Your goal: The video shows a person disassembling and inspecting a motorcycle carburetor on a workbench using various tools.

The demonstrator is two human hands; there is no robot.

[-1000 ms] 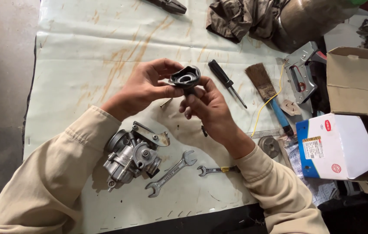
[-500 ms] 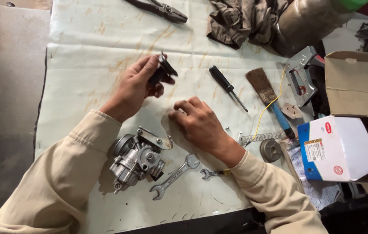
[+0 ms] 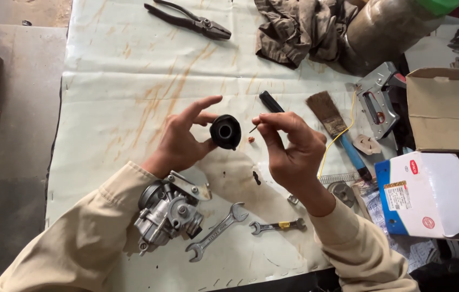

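From the head camera, my left hand [image 3: 183,138] pinches a small black cup [image 3: 225,131] by its rim, above the table's middle. My right hand [image 3: 291,148], at three o'clock from it, pinches a thin pin [image 3: 253,128]. The cup looks light, hard and maybe slippery; the rim seems the best place to hold it.

single head-worn view, looking steeply down, close over the worktable [image 3: 132,70]; no second view

black cap [image 3: 225,131], rust-streaked white sheet [image 3: 132,81], blue-handled brush [image 3: 337,127].
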